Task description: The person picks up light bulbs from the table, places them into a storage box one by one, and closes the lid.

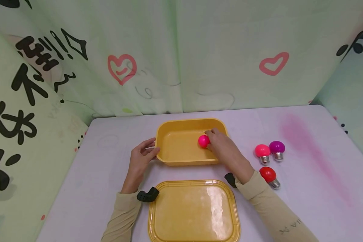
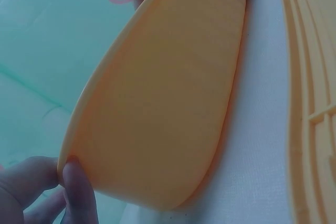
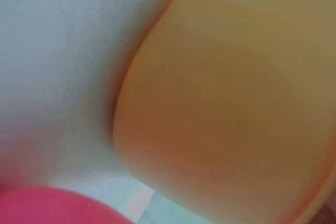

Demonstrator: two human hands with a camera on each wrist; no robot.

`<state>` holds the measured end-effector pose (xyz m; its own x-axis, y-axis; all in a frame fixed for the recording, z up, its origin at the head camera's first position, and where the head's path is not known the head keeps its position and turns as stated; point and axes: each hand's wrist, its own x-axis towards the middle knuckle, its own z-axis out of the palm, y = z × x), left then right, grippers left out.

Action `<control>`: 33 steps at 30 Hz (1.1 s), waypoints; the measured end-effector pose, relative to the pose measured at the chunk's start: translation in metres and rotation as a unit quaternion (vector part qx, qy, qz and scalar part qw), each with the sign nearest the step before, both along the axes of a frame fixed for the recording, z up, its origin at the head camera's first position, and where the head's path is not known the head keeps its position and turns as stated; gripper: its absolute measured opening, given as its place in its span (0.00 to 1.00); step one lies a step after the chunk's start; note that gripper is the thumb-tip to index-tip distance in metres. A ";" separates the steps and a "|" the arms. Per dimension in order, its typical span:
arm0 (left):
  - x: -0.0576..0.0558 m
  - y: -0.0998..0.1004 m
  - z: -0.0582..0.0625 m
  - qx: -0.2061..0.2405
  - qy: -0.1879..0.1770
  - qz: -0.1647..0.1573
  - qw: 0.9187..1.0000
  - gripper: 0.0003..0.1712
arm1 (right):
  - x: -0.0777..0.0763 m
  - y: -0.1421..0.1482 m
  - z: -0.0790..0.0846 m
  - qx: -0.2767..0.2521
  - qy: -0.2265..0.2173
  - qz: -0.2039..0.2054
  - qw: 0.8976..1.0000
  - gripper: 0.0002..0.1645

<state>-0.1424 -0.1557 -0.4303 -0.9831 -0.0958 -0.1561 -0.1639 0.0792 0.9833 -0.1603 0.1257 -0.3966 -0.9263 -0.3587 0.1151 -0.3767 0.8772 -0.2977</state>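
Observation:
A yellow plastic container (image 1: 176, 143) stands on the table, its open top facing up. At its left end my left hand (image 1: 140, 161) pinches the rim; in the left wrist view the fingers (image 2: 80, 192) lie on both sides of that edge. My right hand (image 1: 227, 149) reaches over the container's right side and holds a bright pink light bulb (image 1: 203, 141) inside it. The bulb's base is hidden by the hand. The right wrist view shows the container's outer wall (image 3: 220, 103) and a blurred pink rounded thing (image 3: 47, 208).
Nearer the front lies a flat yellow lid (image 1: 184, 211), between the forearms. To the right of the right hand are a pink bulb (image 1: 262, 150), a purple bulb (image 1: 277, 147) and a red bulb (image 1: 267, 174). A printed curtain (image 1: 211, 67) hangs behind the table.

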 end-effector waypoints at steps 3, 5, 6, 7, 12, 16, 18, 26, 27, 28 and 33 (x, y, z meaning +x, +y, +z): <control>0.000 -0.001 0.000 0.006 0.002 0.001 1.000 0.25 | 0.003 0.001 0.003 -0.003 0.009 0.005 1.000 0.29; 0.001 -0.001 0.000 0.006 0.000 0.002 1.000 0.25 | 0.005 0.002 0.005 -0.008 0.008 0.006 1.000 0.29; 0.001 -0.001 0.000 0.006 -0.001 0.002 1.000 0.25 | 0.006 0.002 0.007 -0.011 0.004 0.004 1.000 0.29; 0.001 -0.001 0.000 0.004 -0.003 0.002 1.000 0.25 | 0.008 0.003 0.009 -0.014 0.000 0.004 1.000 0.29; 0.001 -0.002 0.001 -0.002 -0.005 0.002 1.000 0.25 | 0.018 0.008 0.019 -0.019 -0.017 -0.006 1.000 0.31; 0.001 -0.003 0.003 -0.009 -0.009 0.002 1.000 0.25 | 0.025 0.013 0.025 -0.011 -0.022 -0.010 1.000 0.34; 0.000 -0.002 0.003 -0.011 -0.010 0.005 1.000 0.25 | 0.028 0.015 0.028 -0.008 -0.028 -0.013 1.000 0.35; -0.003 0.000 0.001 0.012 -0.003 -0.007 1.000 0.26 | 0.042 0.026 0.034 -0.011 -0.028 -0.043 0.999 0.31; -0.003 0.000 0.001 0.011 -0.004 -0.006 1.000 0.26 | 0.043 0.027 0.034 -0.013 -0.027 -0.044 0.999 0.30; -0.003 0.000 0.001 0.009 -0.004 -0.005 1.000 0.26 | 0.045 0.028 0.034 -0.015 -0.025 -0.044 0.999 0.28; -0.002 0.000 0.000 0.014 -0.004 -0.002 1.000 0.26 | 0.053 0.033 0.034 -0.015 -0.029 -0.049 0.998 0.24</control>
